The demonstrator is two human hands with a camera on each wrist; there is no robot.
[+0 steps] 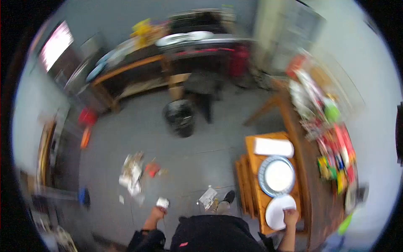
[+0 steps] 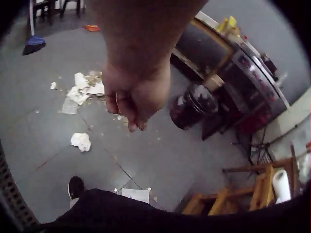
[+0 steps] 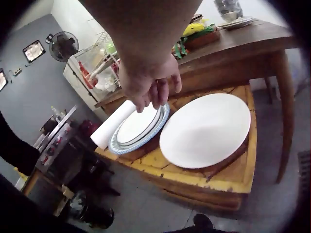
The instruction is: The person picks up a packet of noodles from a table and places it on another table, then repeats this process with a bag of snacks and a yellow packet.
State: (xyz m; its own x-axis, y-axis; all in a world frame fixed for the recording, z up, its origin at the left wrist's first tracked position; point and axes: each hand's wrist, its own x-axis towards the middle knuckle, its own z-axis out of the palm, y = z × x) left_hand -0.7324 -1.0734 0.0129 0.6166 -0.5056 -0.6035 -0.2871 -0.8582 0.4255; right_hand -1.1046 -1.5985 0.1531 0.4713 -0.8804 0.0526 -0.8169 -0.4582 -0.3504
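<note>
My left hand hangs with loosely curled fingers above the floor, and nothing shows in it. Below it on the floor lies a crumpled white paper; in the head view this paper appears just beyond the left hand. The right hand, fingers loosely bent and empty, hovers over a low wooden stand. On the stand are a large white oval plate, a stack of white plates on a blue-rimmed plate, and a white roll. In the head view the right hand overlaps the oval plate.
Scattered white scraps and a red scrap lie on the floor, with a flat paper near one shoe. A black bin stands ahead. A long wooden table with packets runs along the right; a stove is at the back.
</note>
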